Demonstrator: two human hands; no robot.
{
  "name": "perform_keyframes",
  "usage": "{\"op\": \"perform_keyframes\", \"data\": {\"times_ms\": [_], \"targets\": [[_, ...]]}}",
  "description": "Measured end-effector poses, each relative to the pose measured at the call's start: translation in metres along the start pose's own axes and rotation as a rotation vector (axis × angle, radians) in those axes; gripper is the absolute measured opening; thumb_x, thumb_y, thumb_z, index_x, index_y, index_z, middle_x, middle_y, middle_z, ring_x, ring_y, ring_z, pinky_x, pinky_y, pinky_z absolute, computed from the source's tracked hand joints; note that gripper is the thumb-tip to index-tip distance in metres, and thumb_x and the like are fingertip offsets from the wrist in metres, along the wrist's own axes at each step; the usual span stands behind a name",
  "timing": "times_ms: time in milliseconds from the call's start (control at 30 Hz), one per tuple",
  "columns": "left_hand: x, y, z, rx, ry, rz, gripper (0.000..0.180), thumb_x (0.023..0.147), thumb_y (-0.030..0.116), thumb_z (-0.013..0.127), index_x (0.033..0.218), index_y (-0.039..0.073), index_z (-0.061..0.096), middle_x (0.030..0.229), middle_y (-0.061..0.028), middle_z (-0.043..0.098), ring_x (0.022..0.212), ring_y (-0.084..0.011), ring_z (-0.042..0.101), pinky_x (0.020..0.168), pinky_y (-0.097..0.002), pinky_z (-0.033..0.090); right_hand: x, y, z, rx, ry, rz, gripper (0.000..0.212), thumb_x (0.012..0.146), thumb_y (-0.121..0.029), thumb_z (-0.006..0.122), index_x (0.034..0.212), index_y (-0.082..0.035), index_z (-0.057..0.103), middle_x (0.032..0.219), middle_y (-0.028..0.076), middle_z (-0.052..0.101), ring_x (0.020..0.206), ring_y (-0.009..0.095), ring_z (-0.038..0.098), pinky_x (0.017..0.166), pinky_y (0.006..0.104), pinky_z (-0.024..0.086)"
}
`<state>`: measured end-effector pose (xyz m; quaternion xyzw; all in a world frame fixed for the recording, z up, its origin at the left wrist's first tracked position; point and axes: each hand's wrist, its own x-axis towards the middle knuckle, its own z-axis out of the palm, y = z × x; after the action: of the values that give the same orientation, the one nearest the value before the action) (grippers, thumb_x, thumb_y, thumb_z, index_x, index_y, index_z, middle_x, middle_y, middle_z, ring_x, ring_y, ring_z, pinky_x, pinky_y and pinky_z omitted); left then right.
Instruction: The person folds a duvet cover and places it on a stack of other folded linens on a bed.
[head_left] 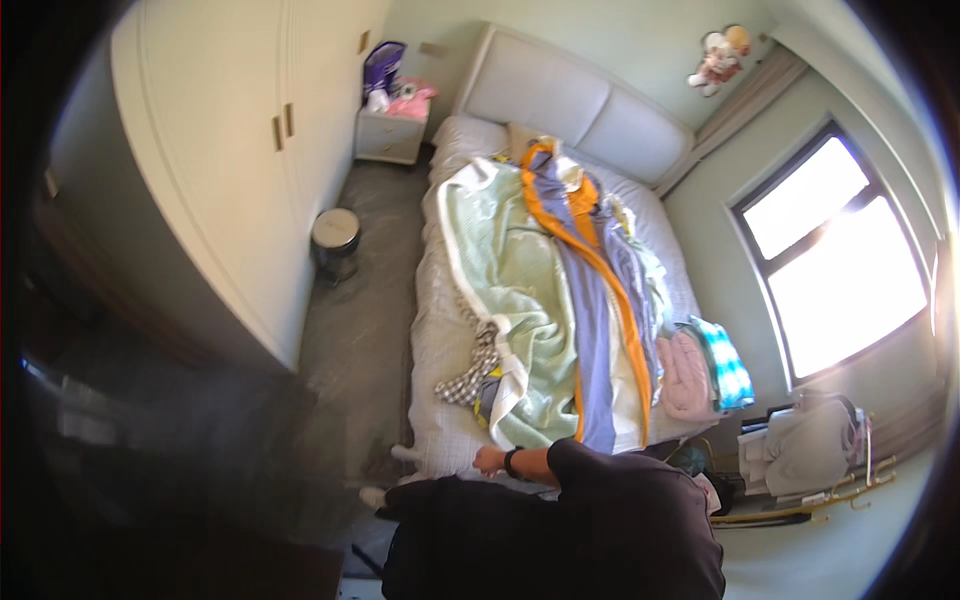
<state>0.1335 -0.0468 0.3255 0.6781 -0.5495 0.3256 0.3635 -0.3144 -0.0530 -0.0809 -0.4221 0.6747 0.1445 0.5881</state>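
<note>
My right hand (pixel 489 460), with a dark band on its wrist, reaches left across the front of my body, above the foot end of the bed (pixel 440 430). Its fingers are small and partly turned away, so their grip is unclear. Nearest to it lies a pale green blanket (pixel 540 330) with a white border, rumpled over the bed. A purple-grey cover with orange edging (pixel 590 340) stretches lengthwise across the blanket. Beside the blanket's white border sits a bunched checked cloth (pixel 470 372). My left hand is out of view.
A folded pink quilt (pixel 685 375) and a blue checked bundle (pixel 728 362) sit at the bed's right edge. Clothes hang on a rack (pixel 800 450) beyond. To the left are a round bin (pixel 336 232), a nightstand (pixel 390 135) and a tall wardrobe (pixel 210 150).
</note>
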Motion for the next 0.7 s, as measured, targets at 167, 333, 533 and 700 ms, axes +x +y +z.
{"op": "perform_keyframes", "data": {"times_ms": [167, 333, 533, 700], "targets": [[0.018, 0.046, 0.118, -0.556, -0.197, 0.005, 0.012, 0.084, 0.007, 0.047, 0.091, 0.0, 0.054, 0.09, -0.0138, 0.055, 0.08, -0.0238, 0.054, 0.072, -0.0333, 0.044, 0.015, 0.012, 0.025, -0.169, 0.049, -0.048, 0.019, 0.069, -0.023, 0.053, 0.075, -0.006, 0.061, 0.073, 0.012, 0.061, 0.072, 0.025, 0.06, 0.062, 0.0364, 0.048], [0.018, 0.122, 0.229, -1.018, -0.582, 0.063, 0.012, 0.083, 0.007, 0.048, 0.092, 0.0, 0.054, 0.09, -0.0135, 0.055, 0.08, -0.0234, 0.054, 0.072, -0.033, 0.044, -0.009, -0.021, 0.007, -0.038, 0.035, 0.065, 0.03, 0.071, -0.03, 0.049, 0.075, -0.003, 0.063, 0.075, 0.017, 0.062, 0.071, 0.028, 0.06, 0.066, 0.0369, 0.048], [0.029, 0.226, 0.327, -1.249, -0.941, 0.232, 0.013, 0.082, 0.006, 0.048, 0.092, 0.0, 0.054, 0.09, -0.0131, 0.055, 0.08, -0.0229, 0.053, 0.072, -0.0326, 0.044, 0.039, -0.05, -0.066, 0.107, 0.168, -0.022, 0.032, 0.071, -0.03, 0.049, 0.076, -0.002, 0.063, 0.073, 0.017, 0.061, 0.07, 0.029, 0.06, 0.064, 0.038, 0.047], [0.045, 0.28, 0.402, -1.236, -1.144, 0.275, 0.013, 0.082, 0.006, 0.048, 0.093, 0.0, 0.054, 0.09, -0.0128, 0.055, 0.08, -0.0225, 0.053, 0.071, -0.0323, 0.044, 0.104, -0.088, -0.162, -0.022, 0.433, -0.258, 0.033, 0.071, -0.03, 0.049, 0.076, -0.001, 0.062, 0.072, 0.017, 0.061, 0.068, 0.03, 0.06, 0.063, 0.0389, 0.047]]}}
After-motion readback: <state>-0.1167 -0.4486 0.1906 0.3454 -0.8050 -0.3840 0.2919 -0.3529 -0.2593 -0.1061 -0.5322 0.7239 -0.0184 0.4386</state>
